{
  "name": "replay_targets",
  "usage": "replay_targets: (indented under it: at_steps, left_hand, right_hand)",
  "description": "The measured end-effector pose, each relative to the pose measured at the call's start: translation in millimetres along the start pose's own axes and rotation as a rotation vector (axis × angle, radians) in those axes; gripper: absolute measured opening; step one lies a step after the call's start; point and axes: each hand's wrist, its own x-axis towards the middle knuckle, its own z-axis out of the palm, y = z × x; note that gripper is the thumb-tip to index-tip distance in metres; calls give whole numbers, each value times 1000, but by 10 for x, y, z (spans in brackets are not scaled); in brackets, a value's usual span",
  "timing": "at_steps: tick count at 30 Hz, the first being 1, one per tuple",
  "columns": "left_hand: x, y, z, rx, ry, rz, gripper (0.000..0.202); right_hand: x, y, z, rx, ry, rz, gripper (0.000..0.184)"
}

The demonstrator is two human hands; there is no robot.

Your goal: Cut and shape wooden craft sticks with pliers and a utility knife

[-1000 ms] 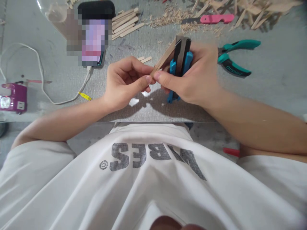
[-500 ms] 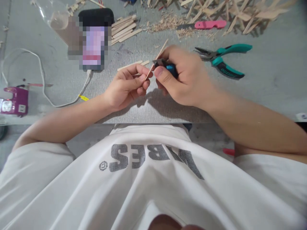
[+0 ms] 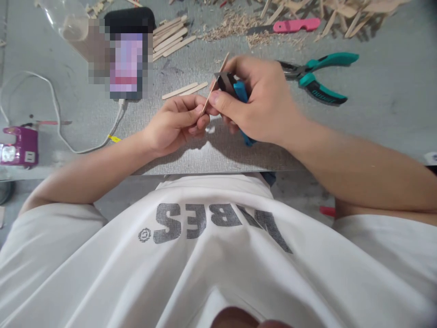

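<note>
My left hand (image 3: 170,125) pinches the lower end of a thin wooden craft stick (image 3: 224,63), which slants up to the right. My right hand (image 3: 264,102) is closed around cutting pliers (image 3: 226,84) with dark metal jaws and blue handles. The jaws are against the stick above my left fingertips; whether they bite into it I cannot tell. Two loose craft sticks (image 3: 179,90) lie on the table just beyond my left hand. To the right of my right hand, long-nose pliers (image 3: 302,73) with teal and black handles lie spread.
A stack of craft sticks (image 3: 173,37) lies beside a phone (image 3: 126,64) on a white cable (image 3: 59,118). Wood shavings (image 3: 232,25), a pink-handled knife (image 3: 296,25) and assembled stick pieces (image 3: 336,13) are at the back. A purple device (image 3: 25,146) sits at left.
The cutting pliers have turned, showing more of their jaws and a blue handle below my right hand. Both hands and the stick sit slightly further left in view; the whole view has shifted a little.
</note>
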Motion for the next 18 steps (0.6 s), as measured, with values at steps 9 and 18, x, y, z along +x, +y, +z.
replay_targets:
  at_steps: [9,18]
  left_hand:
    - [1,-9,5,204,39,111,34]
    - [-51,20,43,561,281,182,27]
  right_hand:
    - [107,29,-34,33,-23,76,38]
    - [25,-167,-16,25,-152,294,36]
